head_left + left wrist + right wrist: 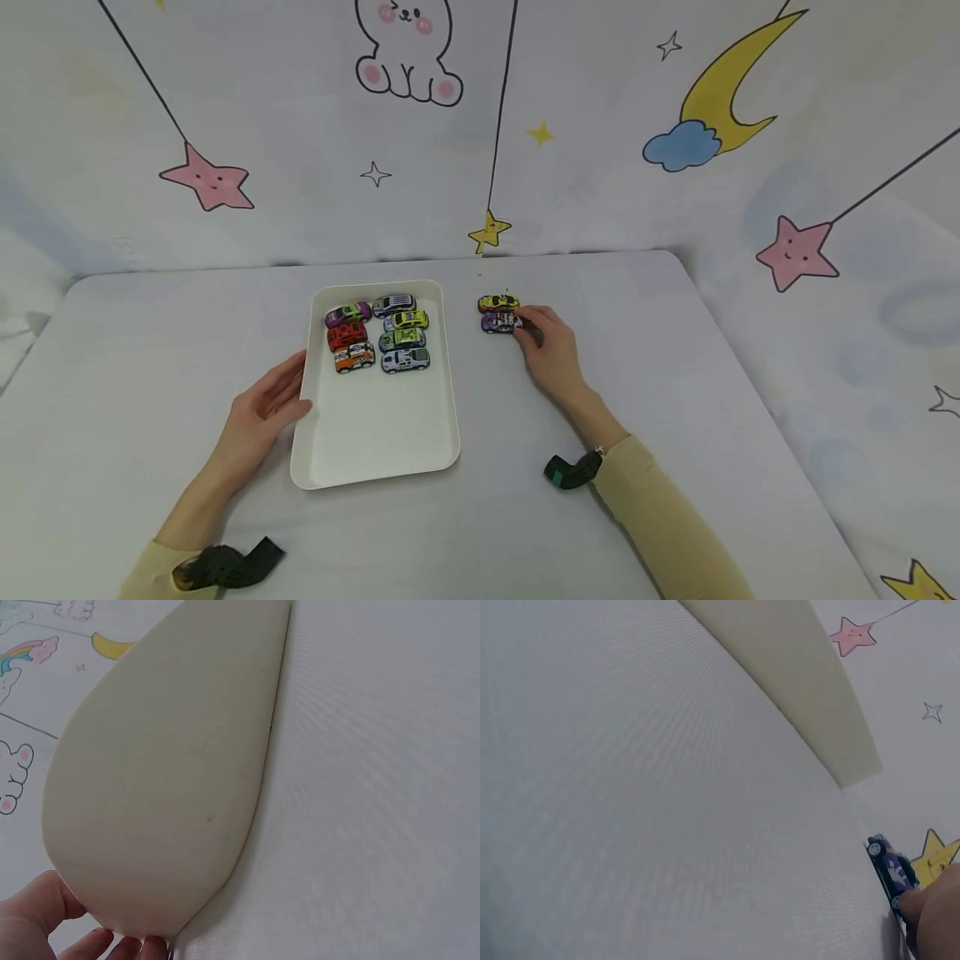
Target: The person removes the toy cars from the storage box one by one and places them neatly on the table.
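A shallow white tray lies left of the table's middle, with several small toy cars in two columns in its far half. My left hand holds the tray's left wall, thumb at the rim and fingers along the outside. That wall fills much of the left wrist view. To the right of the tray, my right hand pinches a purple toy car by its right end. A yellow and red toy car sits just beyond, close against it. The right wrist view shows only part of the purple car.
A pale cloth covers the table. Behind it rises a wall backdrop with printed stars, a moon and a bear. Black wrist devices are strapped over both sleeves.
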Tool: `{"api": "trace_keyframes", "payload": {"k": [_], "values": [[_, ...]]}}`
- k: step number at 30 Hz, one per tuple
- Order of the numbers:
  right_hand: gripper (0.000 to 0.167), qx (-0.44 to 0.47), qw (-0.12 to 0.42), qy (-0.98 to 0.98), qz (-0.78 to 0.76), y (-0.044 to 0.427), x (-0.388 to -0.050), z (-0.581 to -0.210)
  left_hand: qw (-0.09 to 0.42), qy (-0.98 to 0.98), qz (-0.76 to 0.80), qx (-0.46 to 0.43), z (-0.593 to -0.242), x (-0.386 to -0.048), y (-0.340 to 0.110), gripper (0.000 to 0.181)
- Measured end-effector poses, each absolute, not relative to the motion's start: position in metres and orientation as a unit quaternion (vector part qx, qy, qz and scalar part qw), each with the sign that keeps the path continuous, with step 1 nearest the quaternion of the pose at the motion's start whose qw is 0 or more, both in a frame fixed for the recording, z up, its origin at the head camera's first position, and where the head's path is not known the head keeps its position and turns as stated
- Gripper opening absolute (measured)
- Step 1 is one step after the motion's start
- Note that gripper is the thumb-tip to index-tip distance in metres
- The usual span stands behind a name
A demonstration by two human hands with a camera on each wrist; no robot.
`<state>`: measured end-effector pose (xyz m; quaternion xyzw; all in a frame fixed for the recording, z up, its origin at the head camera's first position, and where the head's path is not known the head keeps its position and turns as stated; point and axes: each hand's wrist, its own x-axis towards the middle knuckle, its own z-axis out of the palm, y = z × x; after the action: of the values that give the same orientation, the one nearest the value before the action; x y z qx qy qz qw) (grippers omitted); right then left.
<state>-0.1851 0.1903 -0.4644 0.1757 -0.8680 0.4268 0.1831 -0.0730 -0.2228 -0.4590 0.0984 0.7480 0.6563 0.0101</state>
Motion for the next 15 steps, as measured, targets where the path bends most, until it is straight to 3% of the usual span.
{"api": "trace_keyframes", "payload": {"k": [11, 15], "values": [[0.029, 0.186, 0.286, -0.839, 0.423, 0.183, -0.182, -0.465, 0.009, 0.747, 0.658, 0.095, -0.458, -0.073, -0.223, 0.063], [0.03, 0.228, 0.277, -0.814, 0.457, 0.167, -0.173, -0.463, 0.01, 0.749, 0.656, 0.092, -0.459, -0.073, -0.222, 0.063]]}}
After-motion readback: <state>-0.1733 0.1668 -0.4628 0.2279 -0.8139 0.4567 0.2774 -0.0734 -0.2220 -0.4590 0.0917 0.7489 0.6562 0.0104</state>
